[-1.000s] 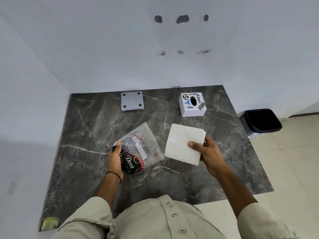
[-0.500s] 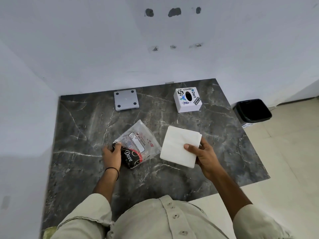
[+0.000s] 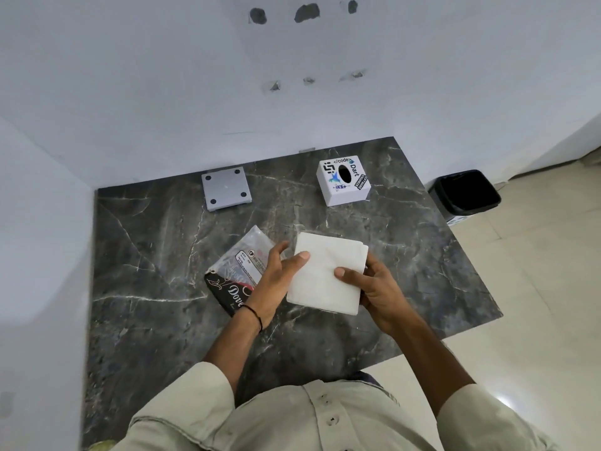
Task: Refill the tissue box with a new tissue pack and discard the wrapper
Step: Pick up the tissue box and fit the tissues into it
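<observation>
A white stack of tissues (image 3: pixel 327 271) is held flat above the bench. The emptied clear-and-black wrapper (image 3: pixel 239 275) lies crumpled just left of it. The white, stickered tissue box (image 3: pixel 343 182) stands farther back, its oval slot upward.

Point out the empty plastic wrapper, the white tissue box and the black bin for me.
Clear plastic wrapper with black Dove print (image 3: pixel 239 268): head view, on its clear upper panel.
White square tissue box with stickers (image 3: pixel 345 192): head view, on its top face.
Black plastic bin (image 3: pixel 439 198): head view, on its left wall.

head cam | looks forward and steeply down | near over marble table (image 3: pixel 162 288) | one view only
</observation>
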